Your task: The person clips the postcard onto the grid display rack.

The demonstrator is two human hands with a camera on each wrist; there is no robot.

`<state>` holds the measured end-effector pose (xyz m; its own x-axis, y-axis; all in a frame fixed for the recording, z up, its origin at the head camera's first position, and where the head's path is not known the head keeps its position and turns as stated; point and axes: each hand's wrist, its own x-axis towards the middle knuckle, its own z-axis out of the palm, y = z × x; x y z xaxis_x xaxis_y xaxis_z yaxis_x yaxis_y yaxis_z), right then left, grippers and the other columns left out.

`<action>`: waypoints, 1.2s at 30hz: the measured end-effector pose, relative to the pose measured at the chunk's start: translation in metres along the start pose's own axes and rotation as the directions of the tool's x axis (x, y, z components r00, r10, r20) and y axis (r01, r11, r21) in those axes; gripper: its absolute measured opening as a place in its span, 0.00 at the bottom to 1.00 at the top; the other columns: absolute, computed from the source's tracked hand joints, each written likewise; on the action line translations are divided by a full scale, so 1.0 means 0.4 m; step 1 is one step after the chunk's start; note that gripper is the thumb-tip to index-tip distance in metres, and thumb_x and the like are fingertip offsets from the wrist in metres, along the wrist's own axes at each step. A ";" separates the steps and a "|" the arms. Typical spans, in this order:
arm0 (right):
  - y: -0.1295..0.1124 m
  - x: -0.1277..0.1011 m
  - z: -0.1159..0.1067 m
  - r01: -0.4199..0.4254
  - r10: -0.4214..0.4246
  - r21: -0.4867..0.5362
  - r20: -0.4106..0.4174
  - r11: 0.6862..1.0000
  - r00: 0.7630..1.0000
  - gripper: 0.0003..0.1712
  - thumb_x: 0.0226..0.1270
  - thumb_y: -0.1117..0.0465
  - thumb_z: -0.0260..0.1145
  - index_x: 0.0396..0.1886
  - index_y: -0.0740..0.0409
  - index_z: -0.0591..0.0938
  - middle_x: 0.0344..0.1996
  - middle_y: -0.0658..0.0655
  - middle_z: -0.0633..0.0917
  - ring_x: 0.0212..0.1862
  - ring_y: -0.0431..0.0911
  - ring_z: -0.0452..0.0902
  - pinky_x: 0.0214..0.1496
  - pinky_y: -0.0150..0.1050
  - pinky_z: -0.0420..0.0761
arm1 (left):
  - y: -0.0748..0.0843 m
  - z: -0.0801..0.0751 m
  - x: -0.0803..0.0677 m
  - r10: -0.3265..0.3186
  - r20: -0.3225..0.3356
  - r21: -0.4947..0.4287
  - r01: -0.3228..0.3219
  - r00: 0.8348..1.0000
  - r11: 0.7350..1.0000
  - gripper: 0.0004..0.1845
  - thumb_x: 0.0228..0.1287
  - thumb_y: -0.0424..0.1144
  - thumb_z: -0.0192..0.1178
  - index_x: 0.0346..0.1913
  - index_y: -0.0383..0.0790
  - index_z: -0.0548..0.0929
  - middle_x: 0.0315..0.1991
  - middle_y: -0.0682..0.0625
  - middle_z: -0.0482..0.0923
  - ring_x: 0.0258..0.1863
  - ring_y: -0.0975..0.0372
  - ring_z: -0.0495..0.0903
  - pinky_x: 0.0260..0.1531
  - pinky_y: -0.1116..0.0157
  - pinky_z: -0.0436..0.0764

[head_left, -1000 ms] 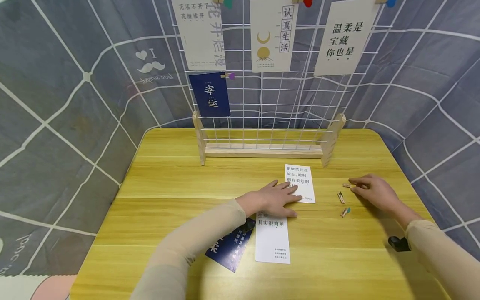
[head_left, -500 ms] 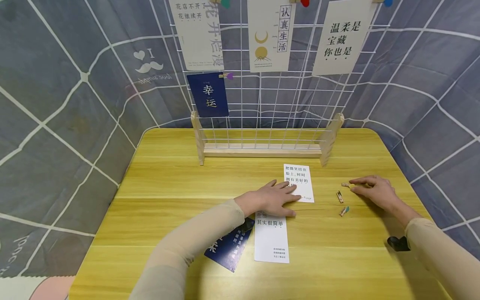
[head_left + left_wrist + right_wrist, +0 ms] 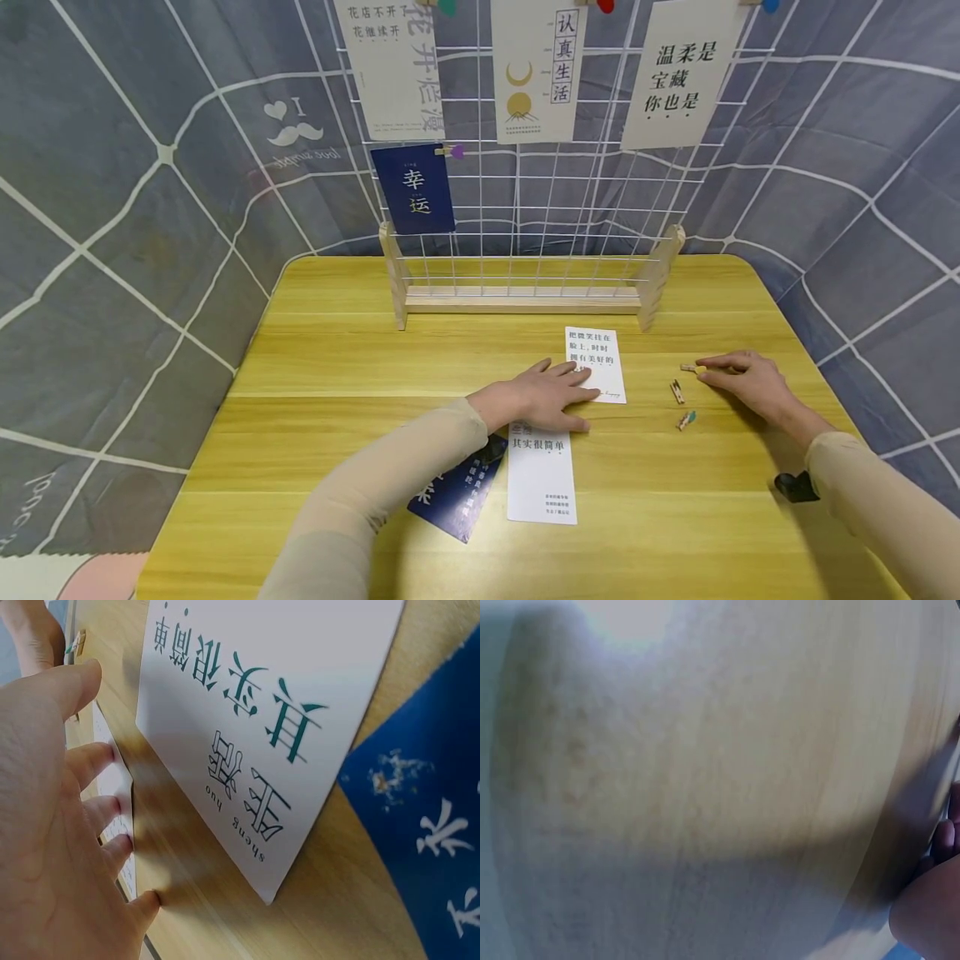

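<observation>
Clothespin pinched by right hand; two pins beside. Left hand flat, fingers spread on white card.

Yellow wood-grain table top: pale streaks run lengthwise. White rectangular paper card w/ dark green characters; second white card, same green print. Navy-blue card w/ white characters. Small natural-wood clips: one plain, one w/ teal tip. White wire grid panel in light wood frame. Hanging navy card, gold characters. Backdrop cloth: grey-blue w/ white line pattern. Sleeves: beige.
</observation>
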<state>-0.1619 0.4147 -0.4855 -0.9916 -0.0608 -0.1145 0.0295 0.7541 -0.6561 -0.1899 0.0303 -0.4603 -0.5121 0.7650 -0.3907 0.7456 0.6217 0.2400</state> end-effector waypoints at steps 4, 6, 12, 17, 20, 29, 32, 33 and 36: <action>-0.003 -0.003 0.003 -0.012 0.012 0.009 -0.016 1.000 1.000 0.31 0.72 0.44 0.68 0.62 0.63 0.84 0.52 0.66 0.76 0.53 0.58 0.69 0.53 0.57 0.68 | -0.001 0.000 -0.001 0.003 -0.003 0.001 -0.003 1.000 1.000 0.37 0.74 0.70 0.44 0.81 0.67 0.53 0.83 0.58 0.39 0.81 0.60 0.36 0.78 0.53 0.37; -0.004 -0.004 0.005 -0.019 0.019 0.015 -0.022 1.000 1.000 0.31 0.71 0.43 0.69 0.61 0.62 0.84 0.52 0.66 0.76 0.54 0.58 0.69 0.54 0.58 0.68 | -0.001 -0.001 -0.001 0.004 -0.002 0.002 -0.004 1.000 1.000 0.37 0.74 0.70 0.44 0.81 0.67 0.53 0.83 0.58 0.39 0.81 0.60 0.36 0.78 0.53 0.37; -0.003 -0.004 0.007 -0.036 0.037 0.028 -0.022 0.999 0.999 0.33 0.71 0.42 0.69 0.62 0.64 0.83 0.56 0.69 0.75 0.58 0.63 0.67 0.58 0.65 0.66 | -0.001 0.001 0.001 0.007 0.001 0.008 -0.007 1.000 1.000 0.37 0.74 0.70 0.43 0.81 0.67 0.53 0.83 0.59 0.39 0.81 0.60 0.36 0.78 0.54 0.37; -0.004 -0.006 0.007 -0.047 0.048 0.023 -0.030 0.999 0.998 0.34 0.71 0.42 0.69 0.61 0.66 0.83 0.56 0.69 0.75 0.57 0.61 0.67 0.59 0.64 0.67 | -0.002 0.003 0.002 0.007 -0.002 0.007 -0.007 1.000 1.000 0.37 0.74 0.70 0.43 0.81 0.68 0.54 0.83 0.60 0.39 0.81 0.61 0.36 0.78 0.54 0.38; -0.004 -0.006 0.007 -0.047 0.047 0.017 -0.036 0.999 0.998 0.33 0.71 0.42 0.69 0.60 0.66 0.83 0.55 0.68 0.76 0.57 0.60 0.68 0.59 0.63 0.67 | -0.002 0.002 0.001 0.009 -0.004 0.008 -0.009 1.000 1.000 0.37 0.74 0.70 0.43 0.81 0.67 0.54 0.83 0.59 0.39 0.81 0.61 0.36 0.78 0.53 0.38; -0.003 -0.005 0.007 -0.055 0.055 0.023 -0.023 0.998 0.998 0.33 0.71 0.42 0.68 0.60 0.67 0.83 0.55 0.69 0.75 0.58 0.63 0.68 0.61 0.65 0.66 | 0.000 0.003 0.002 0.017 -0.043 -0.010 -0.018 0.999 1.000 0.33 0.77 0.65 0.44 0.80 0.64 0.59 0.83 0.57 0.44 0.81 0.59 0.39 0.78 0.52 0.41; -0.002 -0.003 0.008 -0.057 0.057 0.018 -0.024 0.998 0.998 0.33 0.71 0.42 0.68 0.59 0.67 0.83 0.56 0.69 0.75 0.59 0.64 0.68 0.61 0.65 0.67 | 0.000 0.006 0.006 0.024 -0.088 -0.007 -0.024 0.996 1.000 0.31 0.79 0.62 0.46 0.79 0.60 0.64 0.82 0.55 0.49 0.81 0.58 0.44 0.77 0.50 0.45; -0.001 -0.002 0.009 -0.058 0.058 0.018 -0.023 0.998 0.998 0.33 0.71 0.42 0.68 0.59 0.68 0.83 0.56 0.69 0.75 0.59 0.65 0.68 0.61 0.65 0.67 | 0.000 0.008 0.008 0.025 -0.106 -0.005 -0.026 0.994 1.000 0.30 0.79 0.61 0.46 0.78 0.59 0.66 0.81 0.55 0.52 0.81 0.58 0.46 0.77 0.50 0.46; 0.002 -0.001 0.010 -0.063 0.064 0.020 -0.016 0.998 0.998 0.34 0.72 0.42 0.68 0.59 0.69 0.83 0.57 0.71 0.74 0.60 0.66 0.68 0.62 0.66 0.66 | 0.001 0.012 0.015 0.020 -0.151 0.003 -0.020 0.988 1.000 0.29 0.79 0.59 0.48 0.76 0.54 0.68 0.79 0.53 0.57 0.79 0.60 0.51 0.77 0.51 0.49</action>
<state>-0.1612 0.4125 -0.4889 -0.9896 -0.0019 -0.1440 0.0949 0.7430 -0.6625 -0.1906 0.0343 -0.4667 -0.5553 0.7941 -0.2471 0.7571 0.6057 0.2449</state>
